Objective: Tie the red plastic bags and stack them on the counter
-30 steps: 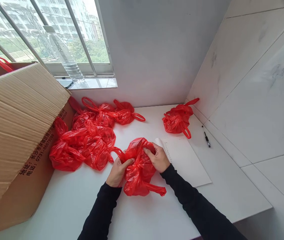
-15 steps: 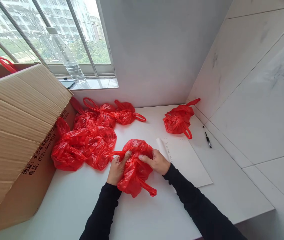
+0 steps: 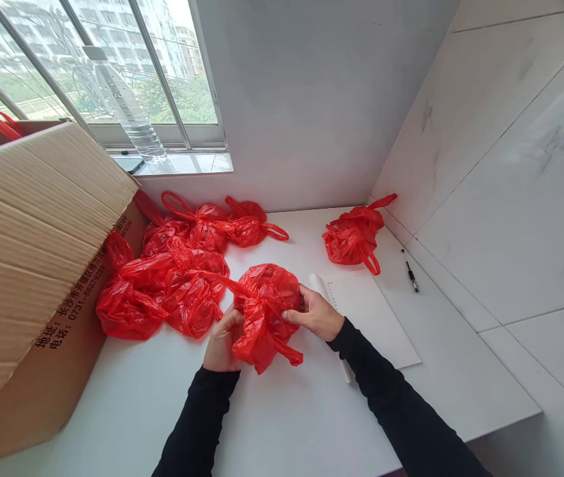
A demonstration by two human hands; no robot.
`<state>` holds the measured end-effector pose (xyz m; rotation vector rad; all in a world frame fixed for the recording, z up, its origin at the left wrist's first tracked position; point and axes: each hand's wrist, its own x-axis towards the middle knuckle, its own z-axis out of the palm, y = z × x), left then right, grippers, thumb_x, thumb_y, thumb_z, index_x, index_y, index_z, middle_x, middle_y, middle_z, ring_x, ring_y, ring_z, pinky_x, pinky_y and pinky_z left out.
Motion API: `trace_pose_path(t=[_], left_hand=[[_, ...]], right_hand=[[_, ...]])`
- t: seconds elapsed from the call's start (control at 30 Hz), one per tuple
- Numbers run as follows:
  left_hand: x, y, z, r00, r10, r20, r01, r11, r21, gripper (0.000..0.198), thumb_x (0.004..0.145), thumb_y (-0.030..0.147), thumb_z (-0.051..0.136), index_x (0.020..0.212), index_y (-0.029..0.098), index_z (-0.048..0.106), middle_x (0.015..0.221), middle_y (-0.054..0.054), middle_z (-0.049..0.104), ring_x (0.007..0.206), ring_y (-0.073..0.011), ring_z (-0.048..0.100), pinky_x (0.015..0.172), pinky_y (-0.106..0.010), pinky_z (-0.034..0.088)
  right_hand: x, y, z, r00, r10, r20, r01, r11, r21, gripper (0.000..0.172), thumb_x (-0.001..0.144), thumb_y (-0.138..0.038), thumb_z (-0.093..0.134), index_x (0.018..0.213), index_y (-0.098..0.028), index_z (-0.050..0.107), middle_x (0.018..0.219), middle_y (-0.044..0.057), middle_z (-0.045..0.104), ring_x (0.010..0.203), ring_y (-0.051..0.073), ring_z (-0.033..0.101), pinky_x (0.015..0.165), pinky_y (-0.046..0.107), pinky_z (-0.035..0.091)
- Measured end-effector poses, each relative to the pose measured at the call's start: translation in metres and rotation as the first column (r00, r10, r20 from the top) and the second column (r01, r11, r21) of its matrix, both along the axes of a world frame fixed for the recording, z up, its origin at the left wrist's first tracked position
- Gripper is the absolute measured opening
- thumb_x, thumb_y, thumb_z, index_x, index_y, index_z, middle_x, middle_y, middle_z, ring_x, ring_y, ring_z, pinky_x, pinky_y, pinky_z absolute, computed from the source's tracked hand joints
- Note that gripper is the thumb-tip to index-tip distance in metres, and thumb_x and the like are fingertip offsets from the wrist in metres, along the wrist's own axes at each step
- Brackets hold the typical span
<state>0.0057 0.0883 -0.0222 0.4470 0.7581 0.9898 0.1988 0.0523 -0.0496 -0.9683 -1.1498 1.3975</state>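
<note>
A knotted red plastic bag (image 3: 268, 311) is held between my two hands above the white table (image 3: 282, 424). My left hand (image 3: 225, 341) grips its left side, with the fingers partly hidden behind the plastic. On the right side my right hand (image 3: 317, 314) pinches the bag, thumb in front and fingers behind. One loop handle sticks out to the upper left, the other to the lower right. What the bag contains cannot be made out. Right beside my left hand lie several more tied red bags (image 3: 196, 291).
At left stands a large cardboard box (image 3: 43, 265) with red handles showing inside. A notebook (image 3: 376, 318) lies under my right forearm, and a black pen (image 3: 411, 277) is farther right. One tied red bag (image 3: 354, 235) rests by the wall. A water bottle (image 3: 145, 136) stands on the windowsill.
The held bag has moved slightly up and turned, so its knot now faces up and left. My left thumb has slid lower, off the knot. Both hands keep hold.
</note>
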Motion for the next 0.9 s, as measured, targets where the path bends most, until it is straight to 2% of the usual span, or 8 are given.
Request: trace_pose_path(t=[0.07,0.17,0.3,0.37,0.5,0.67,0.8,0.9], left_hand=[[0.001,0.001,-0.003,0.998,-0.048,-0.035,0.051,0.995,0.082,0.028,0.059,0.005,0.07,0.086,0.015,0.066,0.069,0.001,0.067,0.051,-0.0098,0.059,0.052,-0.021,0.05],[0.002,0.004,-0.006,0.992,-0.082,-0.092,0.097,0.98,0.176,0.043,0.06,0.012,0.081,0.101,0.018,0.067,0.083,-0.001,0.072,0.061,-0.0117,0.065,0.059,-0.021,0.054],[0.003,0.008,-0.009,0.991,-0.057,-0.117,0.082,0.97,0.227,0.043,0.061,0.022,0.087,0.099,0.017,0.067,0.093,-0.004,0.074,0.074,-0.0151,0.07,0.067,-0.022,0.057],[0.002,0.009,-0.01,0.992,-0.051,-0.117,0.078,0.969,0.235,0.043,0.062,0.024,0.088,0.098,0.016,0.067,0.091,-0.004,0.074,0.069,-0.0135,0.069,0.064,-0.021,0.057],[-0.001,0.008,-0.013,0.99,-0.034,-0.14,0.063,0.976,0.208,0.044,0.06,0.022,0.089,0.097,0.017,0.066,0.074,0.0,0.072,0.053,-0.012,0.064,0.051,-0.021,0.055],[0.0,0.006,-0.015,0.993,-0.016,-0.12,0.039,0.981,0.19,0.046,0.058,0.017,0.087,0.099,0.02,0.066,0.073,0.002,0.073,0.054,-0.0123,0.066,0.051,-0.02,0.054],[0.001,0.005,-0.013,0.997,-0.017,-0.07,0.028,0.988,0.15,0.042,0.062,0.02,0.086,0.099,0.021,0.067,0.085,0.001,0.075,0.062,-0.0108,0.068,0.057,-0.017,0.055],[0.002,0.004,-0.012,0.993,-0.077,-0.089,0.091,0.981,0.168,0.059,0.06,0.013,0.085,0.114,0.024,0.065,0.098,-0.001,0.075,0.075,-0.0139,0.071,0.066,-0.019,0.056]], right_hand=[[0.002,0.002,0.0,0.998,-0.013,-0.054,0.013,1.0,0.0,0.052,0.074,-0.021,0.076,0.122,-0.02,0.057,0.11,0.006,0.069,0.1,0.021,0.066,0.091,0.036,0.052],[0.003,0.004,-0.001,0.994,-0.034,-0.102,0.033,0.999,-0.008,0.056,0.071,-0.02,0.078,0.123,-0.021,0.056,0.111,0.005,0.068,0.103,0.021,0.066,0.096,0.038,0.051],[0.005,0.005,-0.003,0.994,-0.065,-0.088,0.063,0.998,-0.025,0.053,0.073,-0.024,0.078,0.122,-0.02,0.059,0.11,0.006,0.07,0.103,0.022,0.067,0.097,0.041,0.051],[0.005,0.005,-0.003,0.994,-0.082,-0.071,0.08,0.996,-0.031,0.05,0.073,-0.026,0.079,0.12,-0.02,0.061,0.108,0.006,0.071,0.101,0.023,0.068,0.096,0.041,0.052],[0.003,0.004,-0.004,0.993,-0.09,-0.083,0.09,0.996,0.005,0.047,0.078,-0.032,0.076,0.121,-0.021,0.061,0.11,0.006,0.071,0.102,0.022,0.067,0.095,0.039,0.052],[-0.002,0.001,-0.002,0.995,-0.086,-0.039,0.089,0.994,0.064,0.046,0.088,-0.036,0.067,0.13,-0.023,0.054,0.113,0.007,0.069,0.1,0.02,0.067,0.093,0.037,0.053],[-0.003,0.002,-0.002,0.984,-0.167,0.061,0.161,0.983,0.092,0.033,0.091,-0.038,0.061,0.117,-0.019,0.06,0.106,0.007,0.068,0.096,0.02,0.064,0.088,0.034,0.051],[-0.002,0.004,-0.007,0.969,-0.216,0.118,0.211,0.976,0.055,0.029,0.092,-0.044,0.055,0.099,-0.016,0.063,0.089,0.004,0.067,0.081,0.018,0.061,0.076,0.032,0.05]])
